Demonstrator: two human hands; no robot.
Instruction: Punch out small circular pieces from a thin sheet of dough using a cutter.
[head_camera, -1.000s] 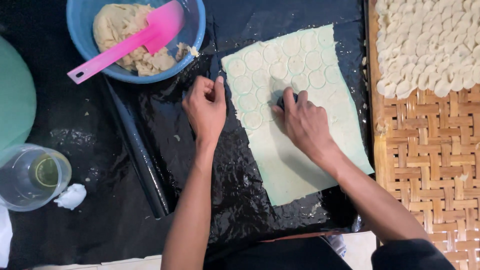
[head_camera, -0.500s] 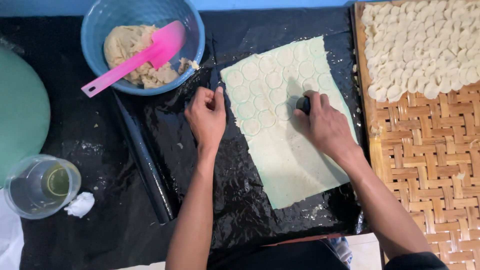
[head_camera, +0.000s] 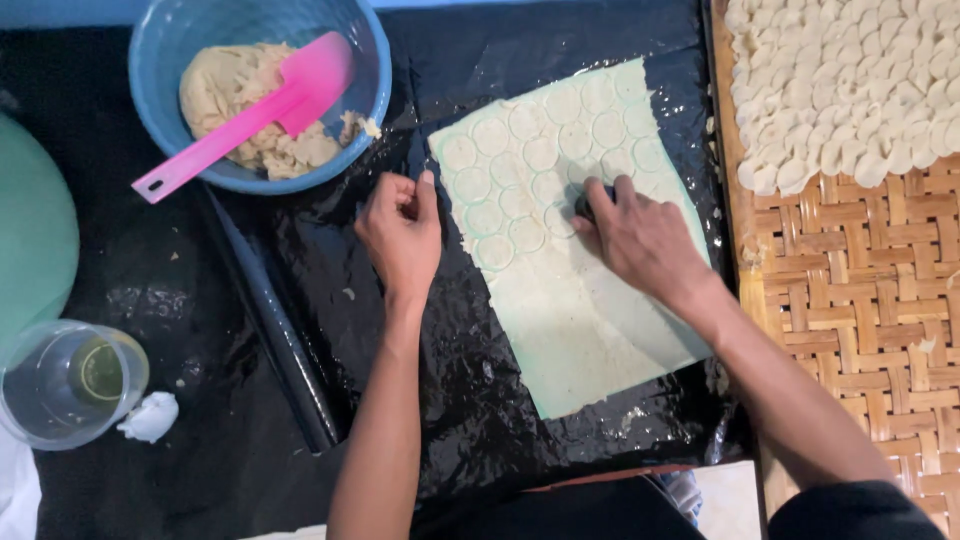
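Note:
A thin pale sheet of rolled dough (head_camera: 590, 340) lies on black plastic film (head_camera: 470, 400), its far half marked with several round cut circles. My right hand (head_camera: 640, 240) presses a small dark round cutter (head_camera: 585, 203) into the sheet near its middle. My left hand (head_camera: 400, 235) rests on the film just left of the sheet's edge, fingers curled, holding nothing that I can see.
A blue bowl (head_camera: 350, 150) with dough and a pink spatula (head_camera: 250, 115) stands at far left. A woven tray (head_camera: 860, 300) at right carries several cut dough rounds (head_camera: 840, 90). A clear cup (head_camera: 65, 385), a dark rolling pin (head_camera: 285, 345) and a green lid (head_camera: 30, 240) sit left.
My right hand has shifted the cutter slightly to a spot on the sheet closer to me. The left hand stays by the sheet's edge.

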